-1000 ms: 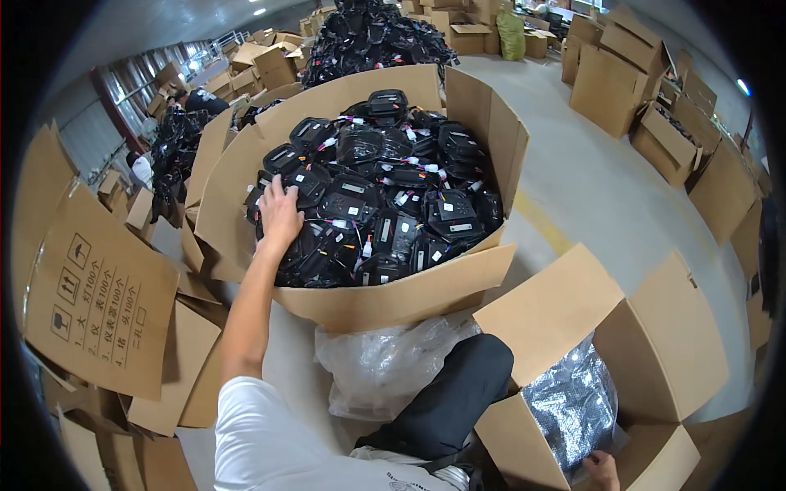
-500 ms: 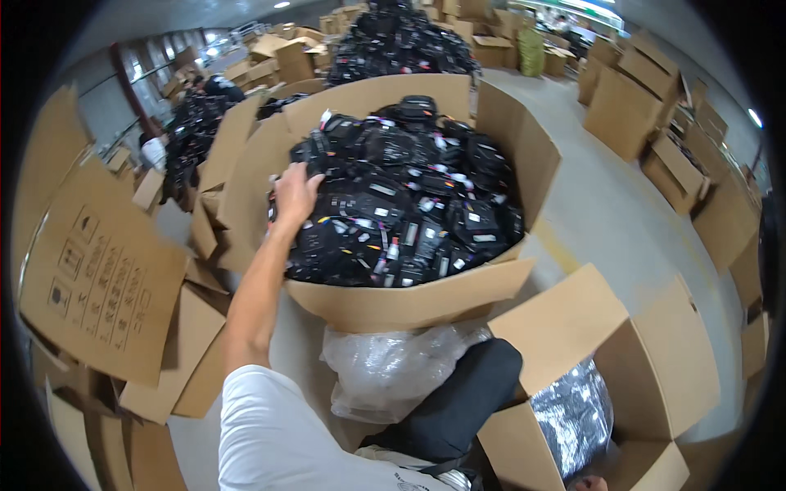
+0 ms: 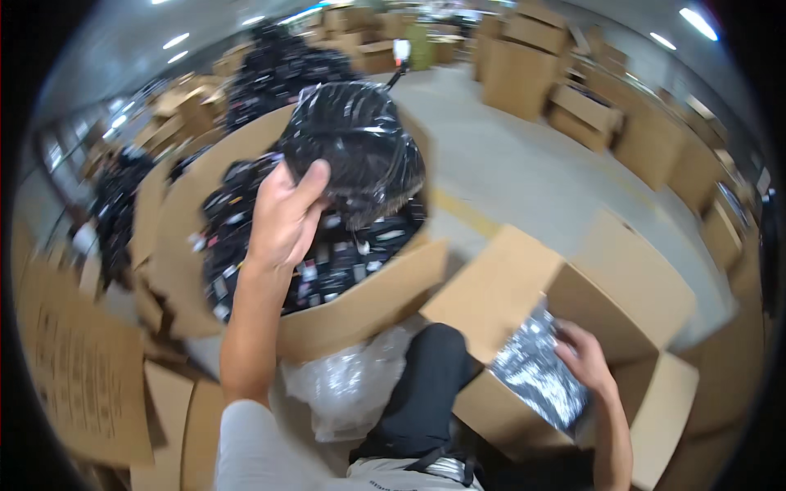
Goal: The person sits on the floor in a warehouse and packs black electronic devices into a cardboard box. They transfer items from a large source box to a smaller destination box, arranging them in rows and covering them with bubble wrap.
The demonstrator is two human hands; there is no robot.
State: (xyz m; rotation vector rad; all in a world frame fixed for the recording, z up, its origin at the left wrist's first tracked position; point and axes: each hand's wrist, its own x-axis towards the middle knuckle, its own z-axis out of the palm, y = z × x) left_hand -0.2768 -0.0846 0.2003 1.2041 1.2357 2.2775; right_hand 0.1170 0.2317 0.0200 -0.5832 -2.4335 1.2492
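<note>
Left hand (image 3: 282, 217) grips a soft, slick, probably light plastic-wrapped black bundle (image 3: 356, 147) by its near-left edge; right hand (image 3: 583, 356) rests open on bagged items (image 3: 536, 376) in the near-right carton (image 3: 630, 286).

Pretty bright overall from the ceiling strip lights (image 3: 686, 23), glare on the plastic-wrapped bundle (image 3: 352, 147), lots of motion blur, and heavy fisheye bending with black corners around the rim.

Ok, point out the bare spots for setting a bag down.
Bare: the grey floor between the big bin and the far boxes. Crowded: the bin, heaped with black items, and the small box where the right hand rests on bags.
</note>
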